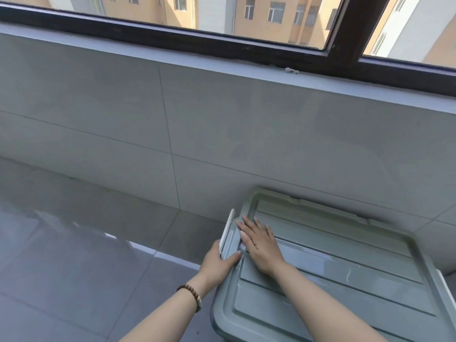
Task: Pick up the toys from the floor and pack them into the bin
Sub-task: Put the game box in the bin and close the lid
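Head: left hand (218,264) grips lid latch (227,230)

Shows one muted grey-green across the whole rectangular plastic bin lid (333,280), plain but for long raised bands along its length, paler where glare falls. Sets a white plastic side latch (227,229) against that green at the left edge, and a second white latch (444,286) at the right. Strings dark brown wooden beads, plus a few pale cream ones, round a bead bracelet (193,296). Lays glossy mid-grey floor tiles (74,267) with thin darker joints and whitish reflections. Paints the large matt wall tiles (98,107) pale grey, crossed by fine dark lines. Puts a blackish-brown window frame (222,45) above a light blue-grey sill (246,70); beyond, tan-orange and white building fronts (259,23).
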Tool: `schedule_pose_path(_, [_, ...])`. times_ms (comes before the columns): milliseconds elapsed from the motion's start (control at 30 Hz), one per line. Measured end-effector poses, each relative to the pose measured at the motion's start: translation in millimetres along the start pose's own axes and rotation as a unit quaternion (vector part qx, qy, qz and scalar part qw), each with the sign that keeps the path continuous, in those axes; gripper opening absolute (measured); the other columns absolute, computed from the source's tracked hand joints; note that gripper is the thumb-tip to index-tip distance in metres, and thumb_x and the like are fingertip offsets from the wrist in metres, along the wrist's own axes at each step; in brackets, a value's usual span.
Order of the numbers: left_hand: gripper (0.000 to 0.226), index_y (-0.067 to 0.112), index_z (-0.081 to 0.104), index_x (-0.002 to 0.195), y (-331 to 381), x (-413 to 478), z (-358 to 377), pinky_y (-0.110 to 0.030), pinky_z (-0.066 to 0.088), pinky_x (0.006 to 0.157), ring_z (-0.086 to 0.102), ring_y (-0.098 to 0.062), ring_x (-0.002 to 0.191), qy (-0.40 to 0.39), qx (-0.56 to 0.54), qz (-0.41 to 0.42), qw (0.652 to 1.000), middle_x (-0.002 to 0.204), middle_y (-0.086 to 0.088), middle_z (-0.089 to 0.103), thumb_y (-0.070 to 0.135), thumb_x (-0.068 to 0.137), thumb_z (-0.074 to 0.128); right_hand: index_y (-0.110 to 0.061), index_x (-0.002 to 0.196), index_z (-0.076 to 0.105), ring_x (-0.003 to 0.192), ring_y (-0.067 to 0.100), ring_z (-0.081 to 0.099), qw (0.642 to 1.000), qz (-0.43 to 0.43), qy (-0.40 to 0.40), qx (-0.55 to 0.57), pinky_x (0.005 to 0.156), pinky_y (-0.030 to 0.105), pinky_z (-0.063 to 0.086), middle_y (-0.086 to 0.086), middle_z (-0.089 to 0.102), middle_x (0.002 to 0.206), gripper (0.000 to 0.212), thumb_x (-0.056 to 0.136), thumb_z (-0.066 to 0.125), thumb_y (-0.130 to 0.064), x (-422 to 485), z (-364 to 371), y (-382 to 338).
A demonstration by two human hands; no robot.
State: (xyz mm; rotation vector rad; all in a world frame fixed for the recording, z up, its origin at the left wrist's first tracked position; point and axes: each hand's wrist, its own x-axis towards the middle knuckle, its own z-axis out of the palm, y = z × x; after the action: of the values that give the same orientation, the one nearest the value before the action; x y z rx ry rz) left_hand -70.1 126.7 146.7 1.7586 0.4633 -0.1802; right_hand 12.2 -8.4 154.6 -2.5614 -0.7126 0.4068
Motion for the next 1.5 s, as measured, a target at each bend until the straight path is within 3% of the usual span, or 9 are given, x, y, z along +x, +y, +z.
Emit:
schedule_pose_path(167, [0.036,0.024,0.049,0.117,0.5,-3.7,6.9,-0.022,0.048,0.077,0.059,-0.001,0.089,0.04,0.026,0.003,0.999,0.097,0.013,0.061,0.033,0.085,0.064,-0.031,0.145,0.028,0.144,0.017,0.015,0.994,0.047,0.082,0.051,0.117,0.035,0.006,-0.007,0.024,0.154,0.076,0.081,0.033,-0.07,17.7,1.9,-12.7])
schedule_pose_path(367, [0.035,0.024,0.047,0.124,1.0,-7.9,16.8,-0.029,0.049,0.087,0.06,-0.011,0.099,0.069,0.03,0.032,0.997,0.106,0.007,0.063,0.029,0.091,0.055,-0.012,0.151,0.004,0.146,0.019,-0.013,0.965,0.234,0.082,0.081,0.117,0.035,-0.007,0.003,-0.008,0.159,0.12,0.065,0.057,-0.077,51.2,0.4,-33.8])
schedule_pose_path(567, [0.038,0.033,0.043,0.129,1.2,-9.1,17.9,-0.021,0.046,0.085,0.059,-0.008,0.104,0.065,0.023,0.043,0.997,0.11,0.012,0.063,0.03,0.092,0.054,-0.015,0.151,0.008,0.146,0.02,-0.011,0.962,0.248,0.108,0.04,0.118,0.036,-0.005,0.001,-0.006,0.159,0.103,0.075,0.06,-0.061,57.1,4.7,-34.6])
schedule_pose_path(733, [0.063,0.031,0.042,0.14,-4.3,-9.1,11.3,-0.031,0.045,0.102,0.055,-0.004,0.117,0.043,0.009,0.028,0.999,0.129,0.014,0.058,0.046,0.081,0.06,-0.014,0.15,0.012,0.146,0.021,-0.008,0.964,0.229,0.124,0.053,0.118,0.035,-0.005,-0.004,0.005,0.159,0.091,0.08,0.061,-0.046,56.7,2.9,-30.5])
schedule_pose_path(900, [0.048,0.033,0.052,0.119,-4.5,-1.6,3.1,-0.026,0.052,0.091,0.061,-0.002,0.102,0.031,0.004,0.009,0.999,0.115,0.011,0.063,0.04,0.076,0.074,-0.017,0.149,0.019,0.147,0.019,-0.003,0.978,0.15,0.07,0.124,0.117,0.032,0.0,-0.002,0.007,0.159,0.092,0.079,0.064,-0.055,45.3,-13.4,-15.3])
schedule_pose_path(1133, [0.078,0.008,0.037,0.136,31.0,10.6,3.0,-0.024,0.04,0.097,0.051,-0.016,0.115,-0.016,0.09,-0.044,0.995,0.13,0.001,0.051,0.049,0.078,0.068,-0.023,0.141,0.037,0.145,0.014,0.013,0.959,0.148,0.13,0.202,0.116,0.031,0.012,-0.001,0.016,0.157,0.07,0.081,0.068,-0.04,-61.0,-108.1,75.0])
schedule_pose_path(1233, [0.102,0.001,0.025,0.142,45.9,18.1,7.9,-0.033,0.039,0.103,0.046,-0.024,0.126,-0.033,0.127,-0.086,0.988,0.141,-0.008,0.043,0.062,0.072,0.067,-0.018,0.143,0.034,0.145,0.019,0.014,0.939,0.273,0.157,0.139,0.118,0.036,0.013,0.005,0.016,0.157,0.09,0.07,0.073,-0.053,-135.8,-154.9,140.3])
schedule_pose_path(1367, [0.121,-0.004,0.011,0.146,55.9,23.3,20.4,-0.04,0.032,0.111,0.032,-0.031,0.138,-0.011,0.167,-0.125,0.978,0.152,-0.017,0.026,0.071,0.067,0.063,-0.011,0.149,0.017,0.146,0.024,0.008,0.88,0.434,0.152,0.12,0.119,0.042,0.013,0.011,0.011,0.157,0.153,0.023,0.059,-0.086,-216.9,-181.5,210.1])
schedule_pose_path(1500, [0.135,-0.006,0.015,0.144,58.2,27.8,33.1,-0.043,0.034,0.11,0.035,-0.034,0.135,0.024,0.196,-0.137,0.971,0.149,-0.021,0.029,0.081,0.053,0.062,-0.012,0.151,0.005,0.144,0.026,0.017,0.839,0.472,0.103,0.25,0.117,0.043,0.018,0.006,0.012,0.158,0.153,0.03,0.066,-0.084,-241.0,-171.0,238.0])
